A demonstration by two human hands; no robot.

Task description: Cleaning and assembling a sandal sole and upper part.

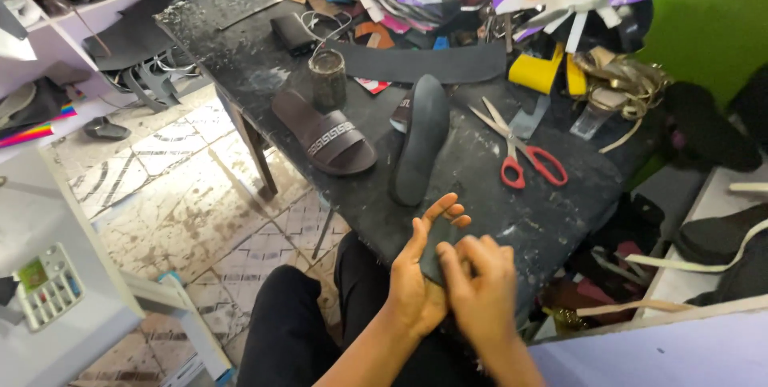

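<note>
While both hands, left hand (416,275) and right hand (480,287), are pinching the dark piece (436,255) at lower centre over the desk (552,211) edge, it's risking slipping floorward.

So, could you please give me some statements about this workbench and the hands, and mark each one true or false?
1. Both hands, left hand and right hand, hold a small dark piece. True.
2. The scissors have blue handles. False: they are red.
3. A dark slide sandal lies beside a dirty jar. True.
4. The dark sole lies on the floor. False: it lies on the table.
</note>
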